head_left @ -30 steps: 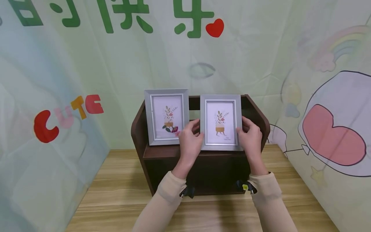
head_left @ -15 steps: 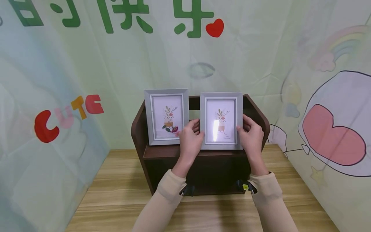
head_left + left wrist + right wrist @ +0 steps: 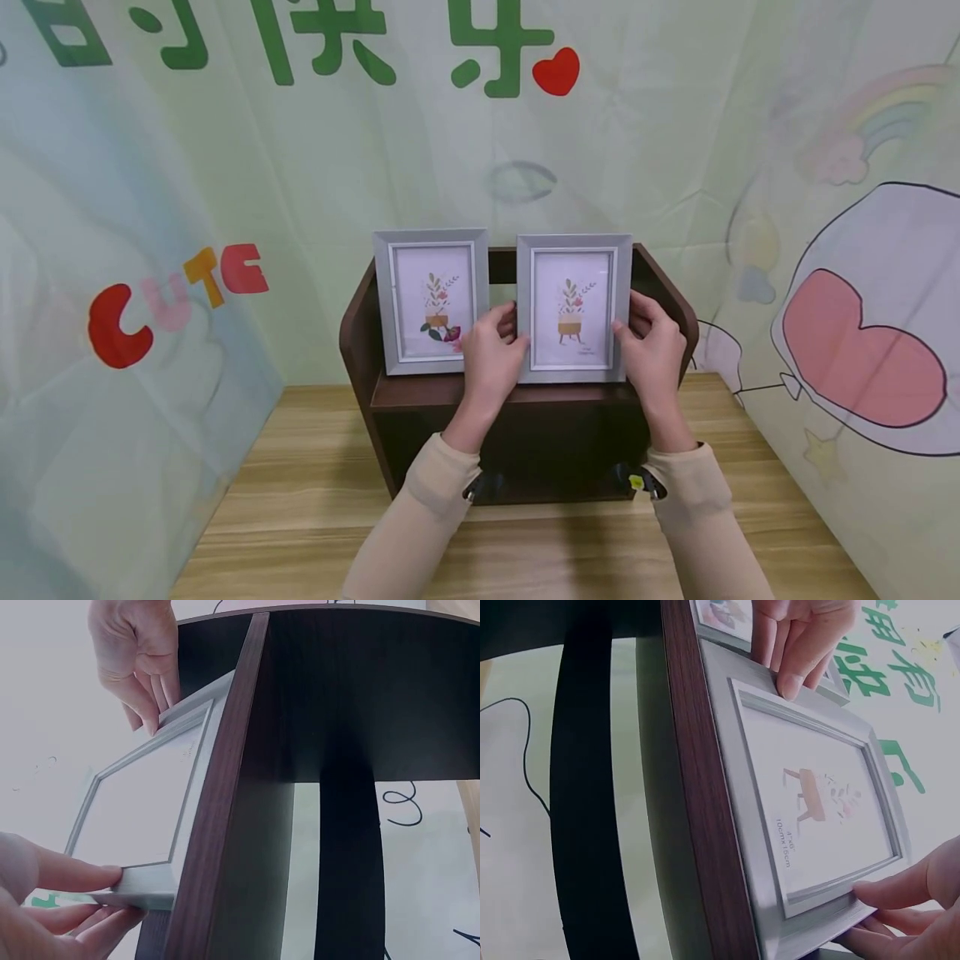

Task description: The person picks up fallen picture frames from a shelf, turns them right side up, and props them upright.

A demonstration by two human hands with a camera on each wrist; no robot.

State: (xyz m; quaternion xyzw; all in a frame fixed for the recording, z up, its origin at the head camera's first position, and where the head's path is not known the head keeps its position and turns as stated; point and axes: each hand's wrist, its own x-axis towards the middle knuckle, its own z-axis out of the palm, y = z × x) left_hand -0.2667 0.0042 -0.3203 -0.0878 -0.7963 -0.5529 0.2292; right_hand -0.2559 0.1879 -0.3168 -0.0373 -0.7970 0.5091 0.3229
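A silver picture frame (image 3: 573, 308) with a potted-plant print stands near upright at the right of the brown shelf's (image 3: 420, 392) upper board. My left hand (image 3: 491, 354) pinches its left side, thumb in front and fingers behind. On the opposite side my right hand (image 3: 652, 346) grips the frame the same way. The right wrist view shows the frame's lower edge (image 3: 735, 787) right at the board's front edge. A second silver picture frame (image 3: 431, 300) stands to the left, its lower right corner partly hidden by my left hand.
The two-tier shelf rests on a wood-grain table (image 3: 300, 467), with a dark lower compartment (image 3: 510, 450) under the frames. Printed cloth walls (image 3: 225, 167) close in the back and both sides. Raised side panels (image 3: 667, 308) flank the upper board.
The right picture frame has tilted back to a more upright stance, its top edge rising in view. Both hands have kept their hold; the right hand has shifted slightly up. The left frame has not moved.
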